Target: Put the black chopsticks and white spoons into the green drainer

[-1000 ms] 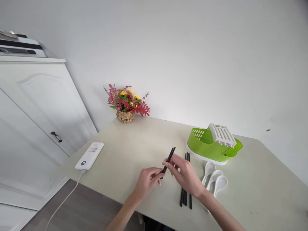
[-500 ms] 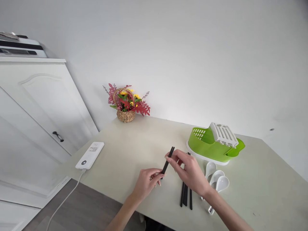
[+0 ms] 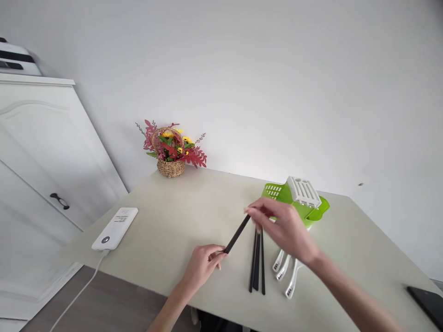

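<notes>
Right hand (image 3: 282, 228) shifted to far end of black chopsticks (image 3: 237, 234), fingertips pinched there; left hand (image 3: 203, 266) clamps near end, probably keeping pair aligned, above table (image 3: 194, 212), left of loose chopsticks (image 3: 256, 265).

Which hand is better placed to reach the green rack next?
Likely the right hand: it appears nearer the green rack, overlapping it in view, while the left hand sits farther away, pinching the lower end of the held chopsticks.

Chopsticks (image 3: 257, 263) on the table (image 3: 194, 207), left of the spoons (image 3: 293, 279)
</notes>
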